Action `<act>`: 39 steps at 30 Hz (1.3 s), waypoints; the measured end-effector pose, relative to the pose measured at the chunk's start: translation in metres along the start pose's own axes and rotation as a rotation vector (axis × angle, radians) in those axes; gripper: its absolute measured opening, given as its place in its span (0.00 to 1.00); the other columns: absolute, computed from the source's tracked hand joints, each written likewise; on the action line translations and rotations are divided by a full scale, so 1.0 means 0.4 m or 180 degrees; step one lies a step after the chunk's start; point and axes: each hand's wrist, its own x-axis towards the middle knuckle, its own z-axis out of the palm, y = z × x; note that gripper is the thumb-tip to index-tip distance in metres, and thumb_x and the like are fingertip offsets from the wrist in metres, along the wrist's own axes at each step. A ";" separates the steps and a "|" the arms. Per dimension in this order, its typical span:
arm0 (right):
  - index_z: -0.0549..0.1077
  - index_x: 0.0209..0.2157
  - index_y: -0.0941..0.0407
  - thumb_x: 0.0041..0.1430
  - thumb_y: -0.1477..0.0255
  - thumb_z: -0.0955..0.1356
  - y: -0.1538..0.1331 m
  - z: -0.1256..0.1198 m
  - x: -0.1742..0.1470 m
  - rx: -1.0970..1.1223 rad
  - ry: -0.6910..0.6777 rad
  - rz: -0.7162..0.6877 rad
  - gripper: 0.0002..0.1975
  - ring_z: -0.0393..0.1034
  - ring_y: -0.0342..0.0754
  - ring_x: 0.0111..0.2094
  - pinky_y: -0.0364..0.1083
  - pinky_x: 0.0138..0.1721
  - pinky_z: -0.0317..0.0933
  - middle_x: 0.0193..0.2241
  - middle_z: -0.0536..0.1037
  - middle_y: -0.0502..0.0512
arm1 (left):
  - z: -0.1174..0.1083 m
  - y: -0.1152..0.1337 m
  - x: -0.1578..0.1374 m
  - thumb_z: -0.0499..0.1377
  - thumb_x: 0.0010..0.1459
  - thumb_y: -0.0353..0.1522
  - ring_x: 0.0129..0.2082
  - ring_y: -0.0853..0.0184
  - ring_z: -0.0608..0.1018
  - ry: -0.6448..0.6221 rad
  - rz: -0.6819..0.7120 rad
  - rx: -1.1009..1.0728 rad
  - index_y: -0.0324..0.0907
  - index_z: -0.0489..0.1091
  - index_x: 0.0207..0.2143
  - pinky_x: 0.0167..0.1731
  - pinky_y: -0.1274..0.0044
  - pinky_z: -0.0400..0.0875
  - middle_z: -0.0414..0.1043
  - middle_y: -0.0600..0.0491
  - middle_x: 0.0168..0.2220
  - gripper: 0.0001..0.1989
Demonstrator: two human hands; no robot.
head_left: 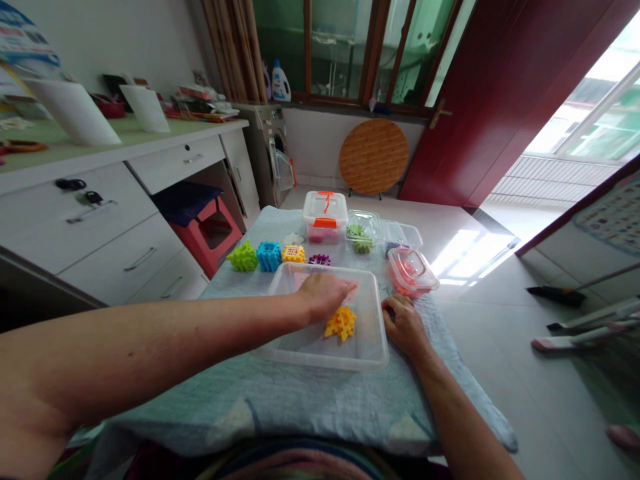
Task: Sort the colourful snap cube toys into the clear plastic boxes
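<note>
My left hand (325,295) reaches into a clear plastic bin (370,364), its fingers drawn together above a pale pink patch (354,291). What those fingers hold, if anything, is hidden. Just below the hand, a small heap of yellow-orange toothed plastic pieces (341,323) lies on the bin floor. My right hand (404,321) rests on the cloth beside the bin's right wall, fingers curled, with nothing visible in them. Beyond it stands a lidded clear box (413,272) of pinkish-red pieces.
Behind the bin sit green (243,256), blue (269,256), yellow (293,254) and purple (319,259) plastic block shapes. Farther back are an orange-latched box (325,205) and a clear container (364,220) with green pieces. A light-blue cloth (300,407) covers the table.
</note>
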 end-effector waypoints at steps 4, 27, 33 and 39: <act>0.70 0.29 0.54 0.57 0.75 0.62 -0.002 -0.002 0.000 -0.0008 -0.0004 0.0019 0.07 0.66 0.50 0.35 0.47 0.41 0.60 0.29 0.72 0.55 | -0.020 0.014 -0.023 0.53 0.62 0.33 0.42 0.58 0.80 -0.0092 -0.0012 0.0003 0.48 0.69 0.57 0.37 0.74 0.70 0.78 0.45 0.48 0.20; 0.70 0.29 0.55 0.57 0.75 0.62 0.006 0.003 -0.001 0.0034 -0.0032 0.0013 0.06 0.66 0.50 0.37 0.47 0.42 0.60 0.30 0.73 0.55 | 0.000 0.076 -0.016 0.66 0.42 0.33 0.50 0.53 0.76 -0.1444 -0.0476 -0.0198 0.34 0.46 0.66 0.44 0.72 0.72 0.73 0.38 0.52 0.51; 0.70 0.29 0.54 0.57 0.74 0.62 0.005 0.001 0.000 -0.0012 -0.0029 -0.0011 0.06 0.66 0.50 0.36 0.46 0.41 0.60 0.29 0.72 0.55 | 0.018 0.041 -0.016 0.71 0.38 0.39 0.58 0.52 0.70 -0.1259 -0.0148 -0.0378 0.33 0.35 0.69 0.53 0.72 0.67 0.61 0.35 0.63 0.64; 0.70 0.28 0.55 0.56 0.75 0.62 0.003 0.000 0.001 -0.0026 -0.0041 -0.0021 0.06 0.66 0.49 0.35 0.46 0.40 0.59 0.29 0.72 0.54 | -0.066 0.025 -0.065 0.60 0.52 0.32 0.58 0.56 0.70 -0.0876 0.0370 -0.0023 0.39 0.44 0.68 0.53 0.71 0.66 0.59 0.40 0.65 0.44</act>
